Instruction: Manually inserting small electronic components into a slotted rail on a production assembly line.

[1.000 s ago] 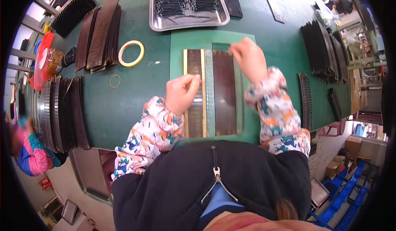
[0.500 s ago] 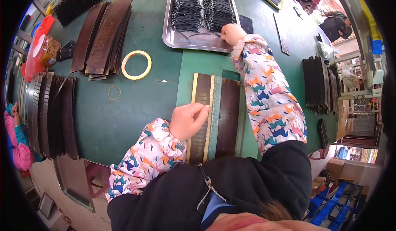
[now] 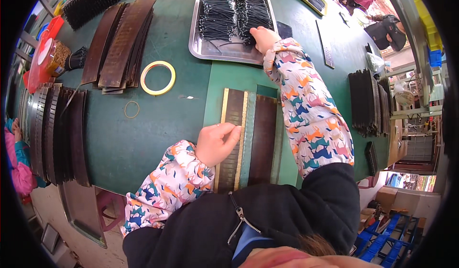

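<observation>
My right hand (image 3: 264,39) reaches into the metal tray (image 3: 201,45) at its near right corner. Its fingertips are closed at the edge of the bundled short black wires (image 3: 217,16); whether a wire is between them cannot be seen. My left hand (image 3: 217,144) is closed in a pinch over the dark strip board (image 3: 235,103), which has yellow tape along both long edges. What that pinch holds, if anything, is too small to make out. Beside that board lies a second dark board (image 3: 264,129), on a green mat (image 3: 217,79).
A yellow tape roll (image 3: 158,92) and a rubber band (image 3: 132,109) lie to the left. Stacks of brown boards (image 3: 125,43) and slotted dark boards (image 3: 55,134) stand farther left. More dark strips (image 3: 366,98) stand at right, near a metal ruler (image 3: 325,43). A co-worker's hand (image 3: 17,130) shows far left.
My right hand has shifted slightly left and up, from the tray's near right edge toward the wires. My left hand stays over the taped board.
</observation>
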Demonstrator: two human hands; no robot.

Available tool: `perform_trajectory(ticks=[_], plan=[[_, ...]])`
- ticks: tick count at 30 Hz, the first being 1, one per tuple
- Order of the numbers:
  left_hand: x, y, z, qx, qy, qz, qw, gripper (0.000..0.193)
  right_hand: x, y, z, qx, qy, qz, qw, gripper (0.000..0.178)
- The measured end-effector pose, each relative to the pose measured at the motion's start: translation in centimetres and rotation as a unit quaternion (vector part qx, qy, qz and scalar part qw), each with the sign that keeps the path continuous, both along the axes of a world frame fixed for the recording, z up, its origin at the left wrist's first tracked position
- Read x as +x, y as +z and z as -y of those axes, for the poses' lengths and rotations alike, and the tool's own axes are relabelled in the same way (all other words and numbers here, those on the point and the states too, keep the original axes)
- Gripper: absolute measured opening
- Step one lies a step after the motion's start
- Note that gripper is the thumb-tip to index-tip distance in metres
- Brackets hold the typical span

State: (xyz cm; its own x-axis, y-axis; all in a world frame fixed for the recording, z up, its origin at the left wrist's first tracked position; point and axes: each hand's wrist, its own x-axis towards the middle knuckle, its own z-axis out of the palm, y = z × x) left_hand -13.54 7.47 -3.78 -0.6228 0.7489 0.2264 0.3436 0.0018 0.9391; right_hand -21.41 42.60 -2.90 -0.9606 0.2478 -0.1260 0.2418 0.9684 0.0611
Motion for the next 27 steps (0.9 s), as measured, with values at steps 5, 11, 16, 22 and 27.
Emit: perform_trajectory(ticks=[5,11,16,22,27], plan=[[-0.1,0.0,0.1,-0.01,0.001,0.005,1.0,0.019,1.0,-0.2,1.5,-0.017,-0.005,-0.035,0.999,0.021],[0.0,0.0,0.0,0.0,-0.006,-0.001,1.0,0.02,2.4,-1.3,0.7,0.088,0.086,-0.165,0.979,0.019],[-0.1,-0.4,-0.1,0.013,-0.008,-0.006,1.0,0.018,3.8,1.9,3.3,-0.136,-0.048,-0.3,0.943,0.018],[-0.4,-0.1,0.2,-0.01,0.011,0.01,1.0,0.019,15.5,4.7,9.3,-0.491,-0.097,-0.536,0.68,0.02],[-0.5,-0.5,0.1,-0.027,-0.013,0.021,0.999,0.019,24.3,-1.3,10.2,-0.545,-0.158,-0.505,0.65,0.017]])
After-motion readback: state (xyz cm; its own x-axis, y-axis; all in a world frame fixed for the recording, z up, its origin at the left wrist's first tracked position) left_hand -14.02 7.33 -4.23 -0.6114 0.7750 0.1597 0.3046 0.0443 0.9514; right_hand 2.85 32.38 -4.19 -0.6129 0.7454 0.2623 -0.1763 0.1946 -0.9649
